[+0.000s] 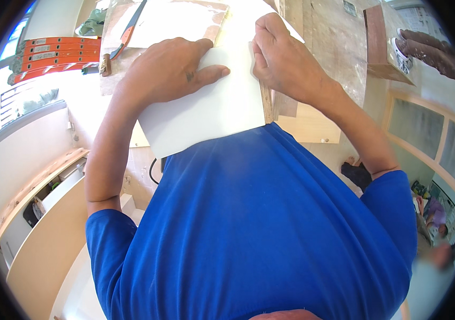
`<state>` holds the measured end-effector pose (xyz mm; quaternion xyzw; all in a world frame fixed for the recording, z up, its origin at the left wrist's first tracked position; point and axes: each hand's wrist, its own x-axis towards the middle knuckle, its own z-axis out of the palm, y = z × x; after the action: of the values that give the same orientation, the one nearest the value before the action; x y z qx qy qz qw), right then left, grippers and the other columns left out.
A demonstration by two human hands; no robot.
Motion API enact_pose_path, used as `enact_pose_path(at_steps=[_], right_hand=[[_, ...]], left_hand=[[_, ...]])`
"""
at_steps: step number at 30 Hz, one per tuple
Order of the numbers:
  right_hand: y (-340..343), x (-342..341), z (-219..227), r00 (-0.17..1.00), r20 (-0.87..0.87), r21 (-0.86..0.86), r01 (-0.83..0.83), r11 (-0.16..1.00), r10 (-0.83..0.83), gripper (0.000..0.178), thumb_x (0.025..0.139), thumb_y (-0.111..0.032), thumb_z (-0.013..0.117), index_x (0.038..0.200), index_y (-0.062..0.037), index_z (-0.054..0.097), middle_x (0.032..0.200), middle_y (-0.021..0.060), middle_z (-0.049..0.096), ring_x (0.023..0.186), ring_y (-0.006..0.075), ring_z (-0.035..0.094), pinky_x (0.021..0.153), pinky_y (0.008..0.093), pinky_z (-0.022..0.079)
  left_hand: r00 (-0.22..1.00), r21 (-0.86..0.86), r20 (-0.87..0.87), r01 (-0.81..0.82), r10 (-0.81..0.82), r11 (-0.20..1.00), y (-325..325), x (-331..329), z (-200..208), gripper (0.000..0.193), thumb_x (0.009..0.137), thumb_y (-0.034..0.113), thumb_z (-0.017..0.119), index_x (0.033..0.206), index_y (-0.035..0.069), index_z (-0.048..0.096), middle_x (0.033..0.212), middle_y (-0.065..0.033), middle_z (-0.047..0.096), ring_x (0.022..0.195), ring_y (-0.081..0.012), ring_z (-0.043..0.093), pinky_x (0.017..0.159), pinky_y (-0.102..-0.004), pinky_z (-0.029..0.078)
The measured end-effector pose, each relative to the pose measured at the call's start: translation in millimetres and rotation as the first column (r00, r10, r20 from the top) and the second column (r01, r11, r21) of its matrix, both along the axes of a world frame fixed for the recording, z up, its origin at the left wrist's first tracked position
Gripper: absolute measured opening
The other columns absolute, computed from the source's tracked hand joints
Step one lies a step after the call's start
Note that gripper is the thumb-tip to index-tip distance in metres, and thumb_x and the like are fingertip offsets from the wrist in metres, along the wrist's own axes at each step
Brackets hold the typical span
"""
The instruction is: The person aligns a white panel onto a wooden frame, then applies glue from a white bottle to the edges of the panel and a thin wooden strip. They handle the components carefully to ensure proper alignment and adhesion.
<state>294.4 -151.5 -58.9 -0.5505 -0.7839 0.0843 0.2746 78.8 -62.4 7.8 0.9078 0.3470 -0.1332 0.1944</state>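
A smooth white sheet lies before me on the worktable, its near edge against my blue shirt. My left hand rests flat on its left part, thumb stretched out toward the middle. At the sheet's right edge is my right hand, its fingers curled closed. What those fingers hold, if anything, is hidden. Under that edge, a wooden strip shows beside the sheet. Beyond my left hand lies a saw-like tool with a dark blade and an orange part on its handle.
An orange ladder is at the far left, near a green cloth. To the right stands a wooden box, with another person's legs beside it. More people are at the lower right. A curved pale panel is at lower left.
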Motion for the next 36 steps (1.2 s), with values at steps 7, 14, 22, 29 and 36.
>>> enact_pose_path(at_steps=[7,14,22,29,36], right_hand=[[9,6,1,0.995,-0.076,-0.064,-0.073,0.995,0.068,0.015,0.083,0.003,0.062,0.093,-0.0010,0.051,0.110,0.0126,0.046,0.087,0.0256,0.058,0.074,0.0369,0.053],[13,12,-11,0.965,-0.251,-0.048,-0.092,0.995,0.077,0.012,0.085,0.003,0.058,0.092,-0.0020,0.051,0.111,0.0116,0.046,0.091,0.0223,0.058,0.079,0.0344,0.054],[-2,35,-7,0.902,-0.426,-0.030,-0.092,0.995,0.071,0.010,0.091,-0.012,0.072,0.096,-0.0037,0.070,0.101,0.0082,0.062,0.091,0.0245,0.063,0.081,0.0384,0.052],[-25,12,-12,0.972,-0.235,0.080,0.047,0.996,-0.027,0.015,0.089,-0.015,0.076,0.103,-0.0099,0.076,0.096,0.0056,0.066,0.085,0.0226,0.065,0.073,0.0352,0.053],[-30,5,4,0.985,-0.169,0.021,0.041,0.999,-0.036,0.013,0.087,-0.008,0.077,0.099,-0.0050,0.074,0.089,0.0087,0.066,0.083,0.0257,0.065,0.073,0.0348,0.053]], left_hand=[[1.000,-0.032,0.022,-0.016,0.017,0.999,4,-7,-10,0.065,0.093,0.059,0.064,0.127,0.003,0.066,0.089,-0.0232,0.069,0.091,-0.0370,0.067,0.080,-0.0482,0.050],[0.998,-0.056,0.053,-0.014,0.017,0.998,7,-13,-12,0.065,0.092,0.057,0.065,0.124,0.001,0.067,0.090,-0.0254,0.070,0.090,-0.0378,0.069,0.080,-0.0479,0.051],[0.995,-0.103,0.092,-0.033,0.042,0.994,5,-16,-16,0.061,0.092,0.054,0.066,0.123,0.001,0.067,0.088,-0.0253,0.071,0.083,-0.0384,0.070,0.078,-0.0470,0.053],[0.999,-0.077,0.019,-0.028,0.029,0.997,0,-9,-8,0.062,0.093,0.054,0.065,0.123,0.001,0.066,0.090,-0.0262,0.071,0.089,-0.0393,0.069,0.080,-0.0480,0.052],[1.000,-0.036,0.018,-0.009,0.010,0.999,-8,-8,-8,0.059,0.094,0.054,0.064,0.122,0.001,0.066,0.088,-0.0266,0.070,0.089,-0.0408,0.068,0.079,-0.0497,0.051]])
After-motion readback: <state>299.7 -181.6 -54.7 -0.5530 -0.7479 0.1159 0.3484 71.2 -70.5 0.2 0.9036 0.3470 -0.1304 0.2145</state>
